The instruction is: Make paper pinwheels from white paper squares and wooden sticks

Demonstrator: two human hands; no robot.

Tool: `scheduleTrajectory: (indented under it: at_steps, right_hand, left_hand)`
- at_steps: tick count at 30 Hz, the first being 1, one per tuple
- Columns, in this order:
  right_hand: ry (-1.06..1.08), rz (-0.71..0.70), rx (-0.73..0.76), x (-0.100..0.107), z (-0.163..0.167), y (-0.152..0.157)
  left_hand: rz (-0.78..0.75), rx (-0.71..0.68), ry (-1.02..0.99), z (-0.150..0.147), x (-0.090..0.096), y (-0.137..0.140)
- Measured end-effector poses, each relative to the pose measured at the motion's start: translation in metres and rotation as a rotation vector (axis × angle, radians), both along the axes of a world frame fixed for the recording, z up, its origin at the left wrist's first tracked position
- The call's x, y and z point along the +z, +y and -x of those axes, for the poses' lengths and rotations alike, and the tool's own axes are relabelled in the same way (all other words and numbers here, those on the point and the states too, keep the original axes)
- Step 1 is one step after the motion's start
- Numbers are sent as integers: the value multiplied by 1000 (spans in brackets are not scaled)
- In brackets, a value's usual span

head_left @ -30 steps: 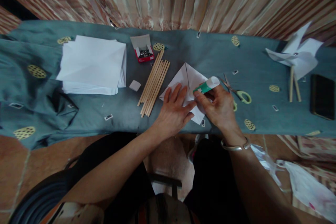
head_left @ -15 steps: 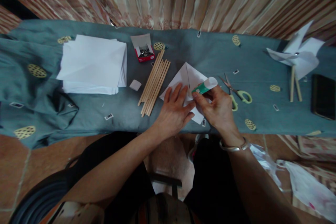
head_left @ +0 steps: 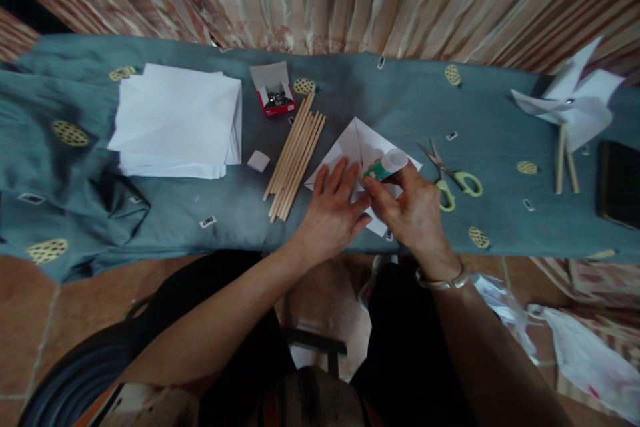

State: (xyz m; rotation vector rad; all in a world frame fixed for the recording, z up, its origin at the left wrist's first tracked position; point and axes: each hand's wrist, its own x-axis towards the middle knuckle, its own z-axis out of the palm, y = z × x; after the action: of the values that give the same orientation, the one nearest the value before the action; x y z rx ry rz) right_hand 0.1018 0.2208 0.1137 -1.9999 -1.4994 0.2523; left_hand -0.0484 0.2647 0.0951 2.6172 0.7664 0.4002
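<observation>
A white square of paper (head_left: pixel 345 142) with crease or cut lines toward its middle lies turned like a diamond in front of me. My left hand (head_left: pixel 334 210) rests flat on its left part, fingers spread. In my right hand (head_left: pixel 413 203) is a green and white glue stick (head_left: pixel 387 165), tilted, its lower end at the paper's middle. My fingers hide that end. Just right of this hand lie open scissors (head_left: pixel 450 177) with light green handles. A bundle of wooden sticks (head_left: pixel 295 159) lies left of the paper.
A stack of white paper (head_left: pixel 177 123) lies at the left. Behind the sticks stands an open red box of small metal pieces (head_left: pixel 277 100), near a small white block (head_left: pixel 259 161). A paper pinwheel (head_left: pixel 570 103) and a dark phone (head_left: pixel 619 180) lie at the right on the green tablecloth (head_left: pixel 495 140).
The glue stick and my right hand have shifted slightly left over the paper, and the stick's top end sits a little lower. My left hand stays in place.
</observation>
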Motion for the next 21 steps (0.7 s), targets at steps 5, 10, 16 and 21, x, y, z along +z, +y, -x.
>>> scheduleTrajectory:
  at_steps: [5,10,16,21]
  right_hand:
    - [-16,6,7,0,1,1]
    - [-21,-7,28,-1,-1,3]
    - [-51,-43,40,-4,0,4]
    - [30,-95,-11,-2,-2,0]
  left_hand:
    - [-5,4,-14,0,0,0]
    - [-7,9,-9,0,0,0]
    - [-5,10,-7,-1,-1,0]
    - [2,7,-16,-1,-2,1]
